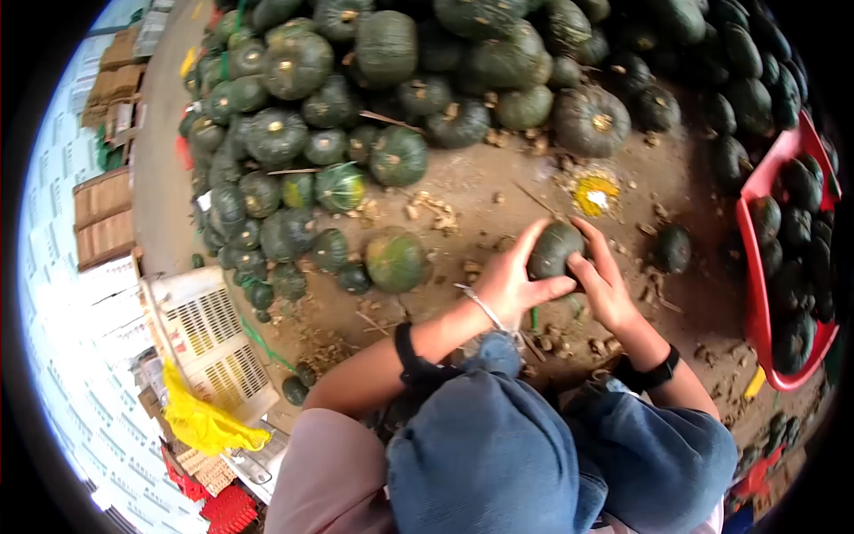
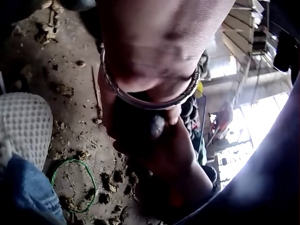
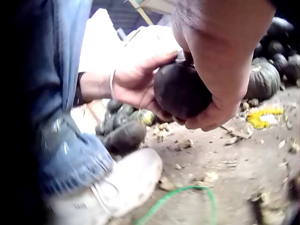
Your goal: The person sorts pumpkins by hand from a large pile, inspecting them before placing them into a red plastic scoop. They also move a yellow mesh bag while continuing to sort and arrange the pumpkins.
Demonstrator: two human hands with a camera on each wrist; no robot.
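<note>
Nearest are the person's bent knees in blue jeans [image 1: 485,454], with a pale shoe [image 3: 136,176] planted below. Just beyond them the two hands come together: the left hand [image 1: 509,283], a bracelet [image 1: 486,311] at its wrist, and the right hand [image 1: 609,287] grip one small dark green pumpkin [image 1: 553,251] between them, a thumb on its near side from each. The pumpkin is held up off the dirt-strewn floor [image 1: 485,209] — a loop of green cord [image 3: 188,188] lies there, close to the shoe. A single green squash [image 1: 672,247] sits to the right of the hands, and past it a red basket [image 1: 758,298] full of more. To the left stands a white crate [image 1: 213,331] beside a yellow bag [image 1: 200,411]. Farther out, beyond a yellow patch [image 1: 583,199] and a broad ribbed pumpkin [image 1: 587,123], pumpkins are heaped high — mostly dark green, of mixed sizes.
</note>
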